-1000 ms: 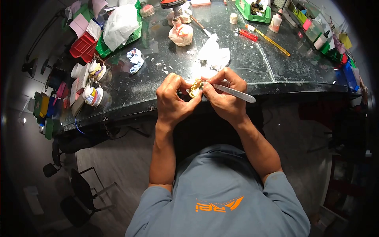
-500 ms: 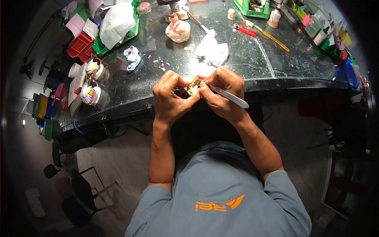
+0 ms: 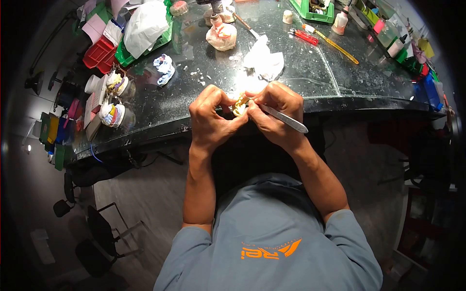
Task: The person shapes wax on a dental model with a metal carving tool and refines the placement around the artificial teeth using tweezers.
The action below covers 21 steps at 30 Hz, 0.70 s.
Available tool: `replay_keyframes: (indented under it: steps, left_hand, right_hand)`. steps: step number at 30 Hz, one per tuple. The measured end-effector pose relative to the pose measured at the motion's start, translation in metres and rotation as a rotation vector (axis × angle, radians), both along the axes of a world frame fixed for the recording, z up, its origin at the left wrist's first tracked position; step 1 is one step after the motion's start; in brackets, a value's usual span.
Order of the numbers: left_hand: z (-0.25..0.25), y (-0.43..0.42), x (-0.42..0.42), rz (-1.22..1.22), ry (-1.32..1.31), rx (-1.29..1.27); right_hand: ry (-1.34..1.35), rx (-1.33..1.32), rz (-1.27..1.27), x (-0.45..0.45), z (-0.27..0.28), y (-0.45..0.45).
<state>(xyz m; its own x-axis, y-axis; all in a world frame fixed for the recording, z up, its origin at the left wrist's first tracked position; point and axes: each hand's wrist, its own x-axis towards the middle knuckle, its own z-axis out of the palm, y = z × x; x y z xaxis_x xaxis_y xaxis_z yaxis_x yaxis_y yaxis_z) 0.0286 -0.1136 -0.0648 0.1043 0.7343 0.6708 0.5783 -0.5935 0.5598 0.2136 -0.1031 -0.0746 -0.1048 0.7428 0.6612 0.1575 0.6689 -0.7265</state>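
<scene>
Between the fingers and thumb of my left hand [image 3: 211, 115] is a small yellowish dental model [image 3: 239, 107], curved like an arch of teeth. Its lower part is hidden by my fingers. My right hand [image 3: 277, 109] is closed in a pen-like grip around a scalpel [image 3: 287, 121] with a flat silver handle. The handle's rounded end points down and to the right, while the working tip is hidden at the model. Both hands meet over the front edge of the bench, fingertips close together.
On the dark bench [image 3: 310, 82] lie a crumpled white tissue [image 3: 264, 60], a red-handled tool [image 3: 306, 37] and a yellow stick [image 3: 337, 46]. A pinkish-stained bottle [image 3: 221, 36] stands farther back. Dental casts [image 3: 112, 114] sit at left, near a red tray [image 3: 100, 56].
The view has shifted slightly, so the bench items appear a little to the right. Both hands keep their grips, with the model turned very slightly at most.
</scene>
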Motion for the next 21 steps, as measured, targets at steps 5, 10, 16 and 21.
replay_keyframes:
  steps: [5, 10, 16, 21]
  left_hand:
    - [0.0005, -0.0005, 0.0000, 0.000, 0.003, 0.000]
    - [0.0008, -0.0006, 0.0005, -0.002, -0.003, 0.000]
    - [0.0003, -0.0001, 0.0003, 0.000, -0.004, -0.010]
    - [-0.0002, -0.0001, 0.0005, 0.002, -0.005, -0.009]
  right_hand:
    - [0.013, -0.012, 0.001, -0.0009, -0.0001, -0.0005]
    - [-0.001, 0.001, 0.011, 0.0004, -0.0034, 0.0012]
    - [0.017, -0.011, 0.001, -0.0021, -0.0007, 0.0002]
    - [-0.004, 0.014, -0.004, -0.0006, -0.0022, 0.0012]
